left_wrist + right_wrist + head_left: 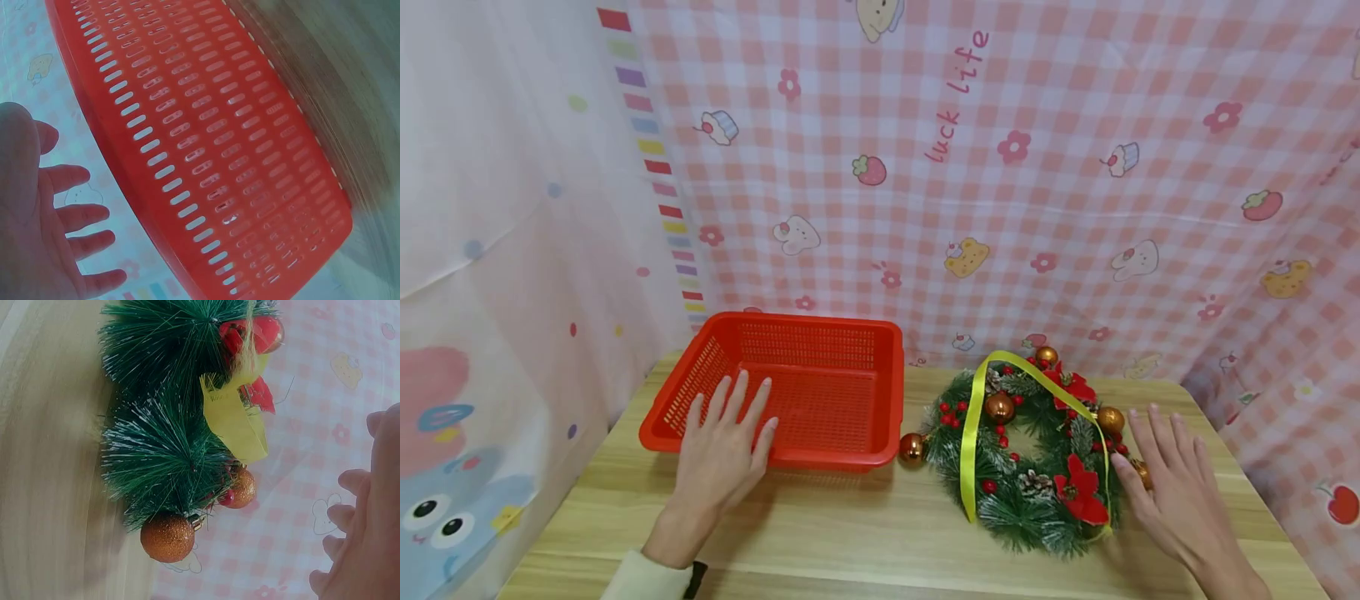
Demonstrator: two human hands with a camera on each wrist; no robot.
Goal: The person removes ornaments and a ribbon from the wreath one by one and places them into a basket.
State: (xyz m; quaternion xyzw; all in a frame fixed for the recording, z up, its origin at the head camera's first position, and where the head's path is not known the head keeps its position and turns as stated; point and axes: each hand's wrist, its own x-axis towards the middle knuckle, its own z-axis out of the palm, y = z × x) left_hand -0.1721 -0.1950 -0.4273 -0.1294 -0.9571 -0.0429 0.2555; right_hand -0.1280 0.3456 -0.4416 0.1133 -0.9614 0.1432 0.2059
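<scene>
My left hand (721,454) is held over the near left side of a red plastic basket (790,457), its fingers spread and nothing in them. In the left wrist view the basket's slotted wall (206,125) fills the middle, with the fingers (84,217) beyond its rim. To the right of the basket lies a green Christmas wreath (1022,517) with red flowers, berries, pine cones, copper baubles and a yellow ribbon (972,433). Just right of the wreath is my right hand (1180,492), fingers extended and holding nothing. A glittery copper bauble (167,537) shows at the wreath's edge in the right wrist view.
Both things stand on a wood-grain table (850,533). Behind it hangs a pink checked curtain (880,217) with cartoon prints, and a white patterned curtain (512,250) runs along the left. A shiny bauble (913,450) sits between basket and wreath.
</scene>
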